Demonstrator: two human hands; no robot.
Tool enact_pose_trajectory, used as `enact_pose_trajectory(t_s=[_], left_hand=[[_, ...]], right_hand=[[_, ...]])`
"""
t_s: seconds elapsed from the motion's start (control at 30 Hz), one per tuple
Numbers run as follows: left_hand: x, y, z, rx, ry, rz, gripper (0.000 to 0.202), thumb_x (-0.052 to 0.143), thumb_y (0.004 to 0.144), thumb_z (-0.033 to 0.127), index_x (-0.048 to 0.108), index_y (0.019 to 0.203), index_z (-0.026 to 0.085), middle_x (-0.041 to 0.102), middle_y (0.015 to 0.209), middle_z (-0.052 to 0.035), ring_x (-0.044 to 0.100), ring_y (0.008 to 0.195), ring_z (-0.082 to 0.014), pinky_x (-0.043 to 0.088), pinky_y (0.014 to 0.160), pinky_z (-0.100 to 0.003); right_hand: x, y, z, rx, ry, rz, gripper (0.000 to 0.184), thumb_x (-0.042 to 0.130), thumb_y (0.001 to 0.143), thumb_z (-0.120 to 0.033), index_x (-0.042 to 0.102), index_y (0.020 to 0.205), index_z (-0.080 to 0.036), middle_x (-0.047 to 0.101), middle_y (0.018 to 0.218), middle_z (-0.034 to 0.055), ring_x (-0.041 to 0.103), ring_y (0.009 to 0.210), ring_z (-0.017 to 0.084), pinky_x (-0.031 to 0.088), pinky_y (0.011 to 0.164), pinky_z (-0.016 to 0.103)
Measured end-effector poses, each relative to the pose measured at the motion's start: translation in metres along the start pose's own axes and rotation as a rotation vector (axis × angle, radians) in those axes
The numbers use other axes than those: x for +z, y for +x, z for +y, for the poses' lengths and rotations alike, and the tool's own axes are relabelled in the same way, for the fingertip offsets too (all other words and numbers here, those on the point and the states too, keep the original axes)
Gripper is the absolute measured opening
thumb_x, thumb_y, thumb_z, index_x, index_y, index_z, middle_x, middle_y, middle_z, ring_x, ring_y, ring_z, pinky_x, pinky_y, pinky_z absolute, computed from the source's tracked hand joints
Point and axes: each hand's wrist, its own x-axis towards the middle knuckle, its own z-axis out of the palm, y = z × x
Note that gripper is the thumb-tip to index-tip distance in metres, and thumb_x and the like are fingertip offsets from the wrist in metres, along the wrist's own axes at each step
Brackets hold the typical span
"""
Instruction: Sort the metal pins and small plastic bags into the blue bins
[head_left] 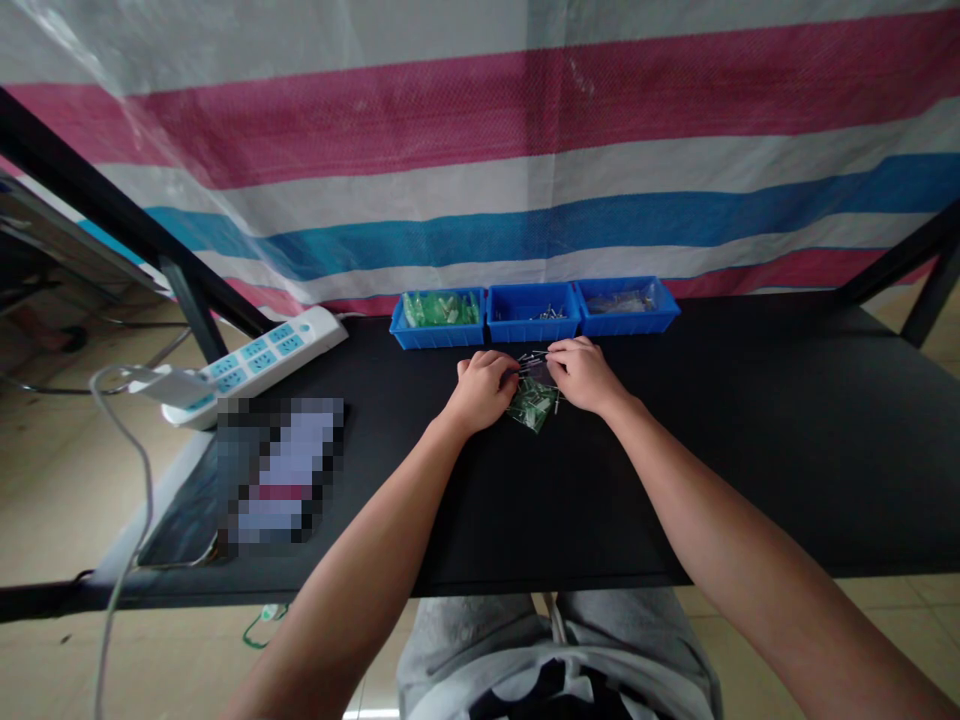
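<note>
The left hand (484, 388) and right hand (583, 375) are curled tight, pinching thin little silver metal pins (531, 360) just above a small clear plastic bag of green bits (534, 407) on the black surface (750, 450). A loose pinch could let the pins drop and roll away.

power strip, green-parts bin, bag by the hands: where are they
power strip (255, 360), head view, socket face
green-parts bin (437, 337), head view, front wall
bag (532, 410), head view, its lower part

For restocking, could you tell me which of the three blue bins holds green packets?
The leftmost blue bin, nearest the power strip; the middle bin and right bin show no green.
</note>
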Motion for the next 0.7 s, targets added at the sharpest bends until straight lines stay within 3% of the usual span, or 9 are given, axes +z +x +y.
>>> enact_pose_trajectory(t_s=[0.23,0.47,0.7], left_hand=[[-0.001,-0.001,0.001,-0.002,0.003,0.0,0.021,0.049,0.088,0.025,0.065,0.1,0.022,0.067,0.112,-0.0058,0.055,0.107,-0.0246,0.038,0.091,-0.044],[-0.005,-0.001,0.0,-0.003,-0.047,0.063,0.021,0.05,0.089,0.027,0.063,0.105,0.022,0.067,0.112,-0.0054,0.056,0.109,-0.0233,0.036,0.094,-0.042],[-0.008,-0.001,0.002,0.03,-0.137,0.118,0.026,0.044,0.094,0.035,0.064,0.102,0.02,0.069,0.102,-0.0046,0.06,0.099,-0.0194,0.04,0.089,-0.036]], right_hand=[[0.003,0.0,0.007,-0.027,0.084,0.012,0.021,0.055,0.084,-0.017,0.075,0.086,-0.015,0.066,0.1,0.012,0.06,0.095,0.024,0.048,0.086,0.04],[-0.005,0.0,-0.003,-0.178,0.213,0.208,0.019,0.056,0.083,-0.012,0.074,0.083,-0.016,0.068,0.09,0.0094,0.065,0.083,0.019,0.054,0.076,0.032],[-0.014,-0.005,-0.024,-0.325,0.31,0.146,0.023,0.056,0.078,-0.004,0.074,0.077,-0.018,0.073,0.088,0.006,0.069,0.08,0.017,0.055,0.073,0.028]])
